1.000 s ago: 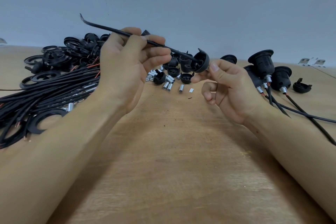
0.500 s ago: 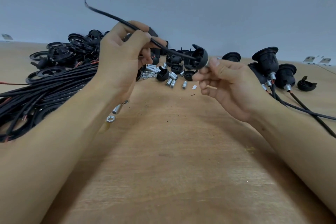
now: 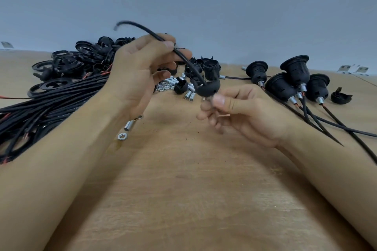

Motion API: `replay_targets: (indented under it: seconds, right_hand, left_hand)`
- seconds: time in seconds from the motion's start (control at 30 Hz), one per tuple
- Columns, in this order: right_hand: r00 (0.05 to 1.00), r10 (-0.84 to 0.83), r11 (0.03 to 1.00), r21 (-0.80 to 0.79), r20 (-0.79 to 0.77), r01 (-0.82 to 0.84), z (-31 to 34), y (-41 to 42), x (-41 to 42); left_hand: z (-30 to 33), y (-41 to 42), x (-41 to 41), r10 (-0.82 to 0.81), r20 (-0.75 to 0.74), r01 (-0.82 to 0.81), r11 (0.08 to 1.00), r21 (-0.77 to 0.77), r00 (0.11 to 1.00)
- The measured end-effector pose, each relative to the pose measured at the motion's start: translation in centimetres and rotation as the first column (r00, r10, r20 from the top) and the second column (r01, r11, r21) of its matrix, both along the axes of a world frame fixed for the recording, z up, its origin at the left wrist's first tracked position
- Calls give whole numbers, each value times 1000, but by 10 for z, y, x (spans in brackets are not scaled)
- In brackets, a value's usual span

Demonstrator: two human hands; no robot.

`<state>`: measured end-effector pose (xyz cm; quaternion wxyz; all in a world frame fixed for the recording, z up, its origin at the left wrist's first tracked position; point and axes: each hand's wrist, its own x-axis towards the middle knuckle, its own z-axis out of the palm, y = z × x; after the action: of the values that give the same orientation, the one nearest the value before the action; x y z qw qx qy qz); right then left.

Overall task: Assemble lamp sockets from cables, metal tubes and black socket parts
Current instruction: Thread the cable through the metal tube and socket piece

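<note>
— Wooden bench point(image 3: 183, 189), grey wall behind. How far along?

— Four finished sockets point(image 3: 293, 79) stand far right; a cable bundle point(image 3: 51, 104) and loose metal tubes point(image 3: 188, 94) wait, so plenty remains.

— And the current piece?

— Black socket cap point(image 3: 208, 88) is threaded on a cable point(image 3: 183, 57), just above the right hand point(image 3: 240, 114), whose fingertips pinch beneath it. The left hand point(image 3: 138, 73) grips the cable higher up.
</note>
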<state>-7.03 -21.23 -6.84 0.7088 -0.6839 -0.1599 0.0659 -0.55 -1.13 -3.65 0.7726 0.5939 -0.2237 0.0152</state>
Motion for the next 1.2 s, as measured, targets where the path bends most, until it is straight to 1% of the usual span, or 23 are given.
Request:
replay_targets:
  seconds: [0.07,0.1,0.17,0.23,0.27,0.33,0.37,0.43,0.5,0.57,0.6,0.63,0.7,0.77,0.83,0.93,1.0,1.03,1.07,1.1,1.13,1.17,1.2]
  right_hand:
    - [1000,18,993,120,-21,-15,4,0,1]
    - [1000,3,992,128,-15,-1,6,1,1]
    - [998,-50,998,29,23,50,5,1,1]
    - [997,-64,994,-88,36,67,3,2,-1]
    - [997,-73,990,-120,36,77,3,3,-1]
    - [991,-123,981,-146,53,130,4,4,0]
    - [987,-146,979,-132,61,153,4,4,0]
    - [989,-138,990,-9,44,139,5,4,1]
    - [993,-114,982,152,11,111,7,5,1]
    - [990,-136,956,258,-32,139,9,5,0]
    - [988,-149,946,283,-49,157,9,4,0]
    - [986,-157,945,283,-52,165,9,3,0]
    - [987,-162,960,229,-20,162,11,1,0]
    - [979,-203,963,185,17,196,10,-2,2]
    - [947,-316,935,187,54,302,10,-5,5]
    - [837,-531,834,258,130,488,13,-11,8]
    - [782,-605,787,264,152,557,13,-11,7]
    - [768,-622,778,236,154,582,13,-9,6]
    - [765,-625,780,162,156,604,13,-5,4]
    - [775,-610,789,31,166,614,12,-1,2]
    - [805,-565,796,-136,182,589,10,3,-2]
    - [844,-491,791,-296,217,536,6,9,-7]
    - [872,-400,777,-400,284,486,3,15,-13]
  left_hand:
    - [-2,-1,-1,-44,-16,44,999,-10,999]
    - [-4,-3,-3,-57,10,57,998,17,998]
    - [-9,-10,-7,-77,105,62,988,144,991]
    - [-14,-14,-10,-128,130,91,962,259,983]
    - [-16,-15,-11,-156,103,122,954,276,982]
    - [-16,-16,-12,-203,57,183,951,249,978]
    - [-15,-17,-13,-221,44,206,953,223,974]
    - [-14,-19,-15,-270,9,264,947,185,963]
    - [-16,-19,-15,-293,-6,285,926,249,956]
    - [-20,-19,-14,-266,15,240,892,382,964]
    - [-22,-19,-14,-263,24,227,871,436,964]
    - [-24,-20,-13,-267,40,216,851,479,963]
    - [-26,-19,-11,-251,115,150,824,547,961]
    - [-27,-18,-8,-216,223,50,815,577,951]
    - [-30,-15,-4,-164,328,-74,792,606,930]
    - [-32,-13,1,-21,439,-270,761,589,898]
    - [-31,-12,1,50,498,-358,756,547,866]
    - [-31,-11,1,68,529,-392,752,530,846]
    - [-31,-11,1,81,555,-421,745,518,828]
    - [-30,-11,1,92,576,-446,734,513,813]
    - [-30,-10,1,98,590,-463,726,509,802]
    - [-30,-10,1,101,599,-477,714,512,794]
    - [-30,-9,1,98,604,-485,701,523,791]
